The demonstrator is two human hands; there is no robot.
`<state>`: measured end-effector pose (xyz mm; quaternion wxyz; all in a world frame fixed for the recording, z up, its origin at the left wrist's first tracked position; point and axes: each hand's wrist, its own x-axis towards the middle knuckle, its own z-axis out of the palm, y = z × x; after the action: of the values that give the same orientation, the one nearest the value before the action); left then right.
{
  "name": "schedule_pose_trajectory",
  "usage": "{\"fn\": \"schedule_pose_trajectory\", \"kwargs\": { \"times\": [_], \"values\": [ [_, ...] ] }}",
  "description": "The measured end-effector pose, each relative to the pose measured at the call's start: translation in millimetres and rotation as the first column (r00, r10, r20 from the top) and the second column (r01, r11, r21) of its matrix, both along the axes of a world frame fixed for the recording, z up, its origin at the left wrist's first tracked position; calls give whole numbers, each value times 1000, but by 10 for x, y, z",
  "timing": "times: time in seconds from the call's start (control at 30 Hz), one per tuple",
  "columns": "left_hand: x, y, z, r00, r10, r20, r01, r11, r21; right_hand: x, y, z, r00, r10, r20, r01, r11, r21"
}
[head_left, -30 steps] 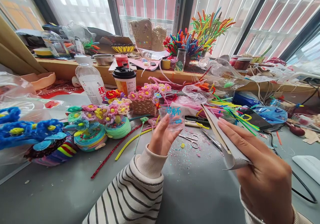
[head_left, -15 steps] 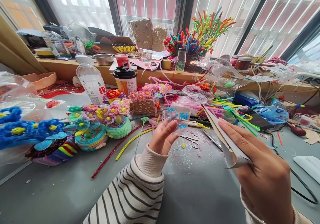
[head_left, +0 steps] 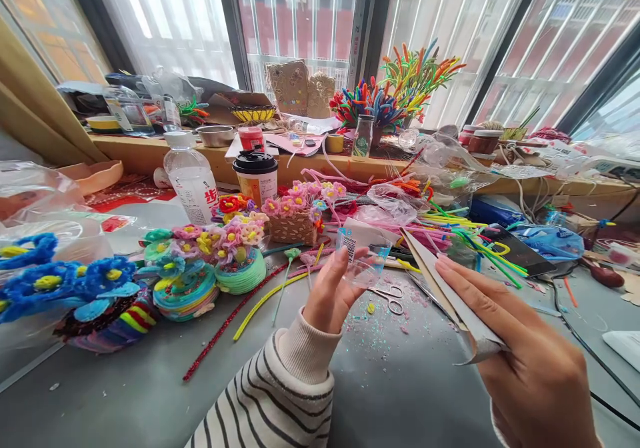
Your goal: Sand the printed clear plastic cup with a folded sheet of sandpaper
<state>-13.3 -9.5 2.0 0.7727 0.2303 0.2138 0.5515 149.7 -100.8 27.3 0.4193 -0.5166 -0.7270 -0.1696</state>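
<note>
Gray table [head_left: 390,395] fills the bottom of the view, and it's a mess. My right hand [head_left: 535,348] is pinching a folded whitish card [head_left: 453,305], fingers laid along the top, thumb hidden. My left hand [head_left: 327,295] has a clear plastic cup [head_left: 367,261] gripped between thumb and curled fingers, over the table and left of the card, the 2 apart. Small metal scissors [head_left: 387,295] lie on the table, 1 yellow scrap [head_left: 371,308] near them.
</note>
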Motion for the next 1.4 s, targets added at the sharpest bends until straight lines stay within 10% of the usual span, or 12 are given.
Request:
{"fn": "schedule_pose_trajectory", "kwargs": {
  "times": [0.5,1.03,1.4],
  "values": [
    [22,61,-139,900,235,-368,-151,958,242,6,41,-91,988,61,141,-64,998,22],
    [-63,-13,-10,942,-50,-332,111,980,168,62,68,-81,985,98,143,-95,995,-29],
    [2,6,-2,796,327,-509,-83,892,443,-40,72,-36,946,164,280,-172,985,5]
  ]
}}
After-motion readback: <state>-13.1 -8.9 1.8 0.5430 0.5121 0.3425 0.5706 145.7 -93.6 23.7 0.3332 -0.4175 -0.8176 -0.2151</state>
